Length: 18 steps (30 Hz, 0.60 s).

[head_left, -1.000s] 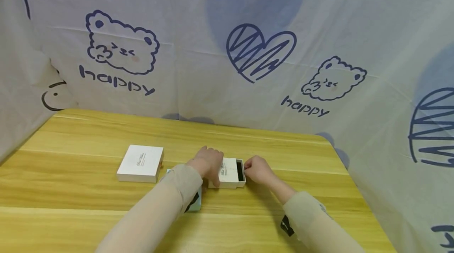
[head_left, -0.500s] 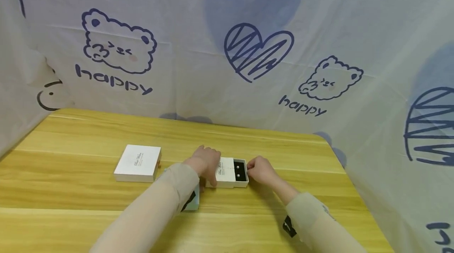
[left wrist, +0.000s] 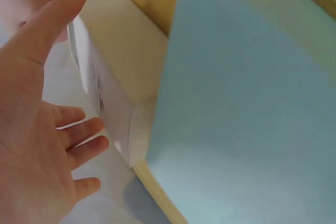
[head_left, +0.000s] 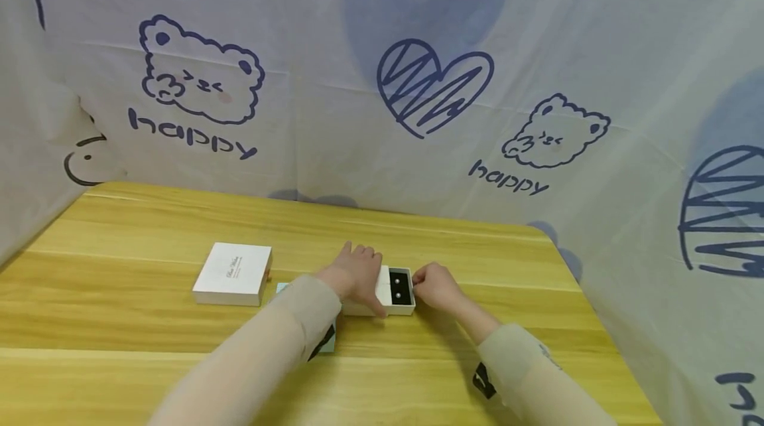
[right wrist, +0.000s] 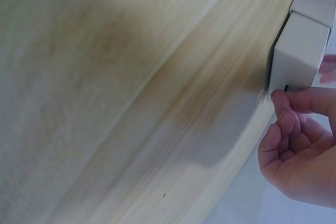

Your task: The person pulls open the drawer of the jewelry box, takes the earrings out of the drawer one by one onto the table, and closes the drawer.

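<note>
A small white drawer box (head_left: 384,288) lies on the table with its inner tray (right wrist: 302,40) slid partly out to the right. In the tray is a black insert with two small round shiny studs (head_left: 398,295), which look like earrings. My left hand (head_left: 357,275) hovers over the sleeve, fingers extended and thumb spread along the near side; in the left wrist view the thumb (left wrist: 58,19) stands close to the box, and contact is unclear. My right hand (head_left: 438,286) has curled fingers, with thumb and forefinger pinching a small dark pull tab (right wrist: 286,88) at the tray's end.
A larger white box (head_left: 234,273) with printed lettering rests to the left, a small tab on its right side. A light blue flat-sided object (left wrist: 236,103) stands under my left forearm, mostly hidden. Behind the wooden table (head_left: 507,253) hangs a printed cloth (head_left: 334,114).
The tray has come out of the sleeve to the right, revealing the two studs. My left hand has since spread its fingers and shifted slightly right over the sleeve.
</note>
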### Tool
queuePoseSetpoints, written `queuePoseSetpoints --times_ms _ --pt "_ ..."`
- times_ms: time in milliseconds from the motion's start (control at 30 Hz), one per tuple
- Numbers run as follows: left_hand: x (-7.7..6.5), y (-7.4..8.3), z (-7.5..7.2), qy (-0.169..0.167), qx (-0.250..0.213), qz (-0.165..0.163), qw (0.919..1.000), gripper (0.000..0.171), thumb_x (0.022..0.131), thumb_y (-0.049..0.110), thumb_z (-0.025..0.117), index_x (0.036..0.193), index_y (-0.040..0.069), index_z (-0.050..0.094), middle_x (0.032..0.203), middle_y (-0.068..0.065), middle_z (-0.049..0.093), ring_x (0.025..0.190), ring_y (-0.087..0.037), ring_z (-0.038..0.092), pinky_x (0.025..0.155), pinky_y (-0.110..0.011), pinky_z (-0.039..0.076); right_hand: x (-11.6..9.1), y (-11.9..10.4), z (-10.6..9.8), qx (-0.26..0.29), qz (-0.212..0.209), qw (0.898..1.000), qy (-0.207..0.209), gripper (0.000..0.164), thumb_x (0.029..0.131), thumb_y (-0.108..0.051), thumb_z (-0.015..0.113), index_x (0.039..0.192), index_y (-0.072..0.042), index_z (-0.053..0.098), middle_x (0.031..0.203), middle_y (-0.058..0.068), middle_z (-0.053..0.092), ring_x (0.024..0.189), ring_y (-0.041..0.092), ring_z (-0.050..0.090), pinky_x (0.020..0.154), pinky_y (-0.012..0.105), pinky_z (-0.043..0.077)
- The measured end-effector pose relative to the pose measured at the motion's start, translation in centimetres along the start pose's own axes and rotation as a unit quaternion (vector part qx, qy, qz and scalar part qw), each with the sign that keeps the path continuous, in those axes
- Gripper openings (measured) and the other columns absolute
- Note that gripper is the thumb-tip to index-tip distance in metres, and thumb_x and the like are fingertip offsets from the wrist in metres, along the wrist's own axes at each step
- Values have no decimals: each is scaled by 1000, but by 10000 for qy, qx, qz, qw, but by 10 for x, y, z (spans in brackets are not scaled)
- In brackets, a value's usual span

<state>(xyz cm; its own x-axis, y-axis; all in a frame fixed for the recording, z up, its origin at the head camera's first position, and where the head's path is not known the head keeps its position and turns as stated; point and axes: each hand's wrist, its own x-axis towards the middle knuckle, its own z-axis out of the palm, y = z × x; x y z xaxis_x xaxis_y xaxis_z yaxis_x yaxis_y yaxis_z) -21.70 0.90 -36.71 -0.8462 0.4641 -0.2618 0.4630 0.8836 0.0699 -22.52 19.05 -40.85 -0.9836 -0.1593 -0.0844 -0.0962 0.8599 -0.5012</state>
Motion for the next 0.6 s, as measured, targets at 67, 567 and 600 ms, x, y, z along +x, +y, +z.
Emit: queuePoseSetpoints --times_ms 67,567,600 --pt "4 3 3 125 12 40 9999 94 67 63 71 136 6 45 135 -10 50 129 -27 43 113 -47 24 0 -1 1 -2 9 10000 15 16 66 4 58 72 -2 72 65 1 60 60 11 45 56 20 38" --pt "18 5 11 260 -123 156 9995 79 65 54 78 124 9 53 119 -4 59 108 -22 56 92 -35 47 -4 -1 -6 47 -27 9999 -126 13 69 5 55 66 -2 65 58 -2 48 57 11 39 53 21 31" --pt "18 5 11 256 -128 144 9995 79 64 54 78 125 9 53 119 -4 59 108 -22 56 92 -35 47 -4 -1 -6 -24 5 9999 -167 13 70 5 55 70 -1 67 60 -1 51 58 12 41 54 21 33"
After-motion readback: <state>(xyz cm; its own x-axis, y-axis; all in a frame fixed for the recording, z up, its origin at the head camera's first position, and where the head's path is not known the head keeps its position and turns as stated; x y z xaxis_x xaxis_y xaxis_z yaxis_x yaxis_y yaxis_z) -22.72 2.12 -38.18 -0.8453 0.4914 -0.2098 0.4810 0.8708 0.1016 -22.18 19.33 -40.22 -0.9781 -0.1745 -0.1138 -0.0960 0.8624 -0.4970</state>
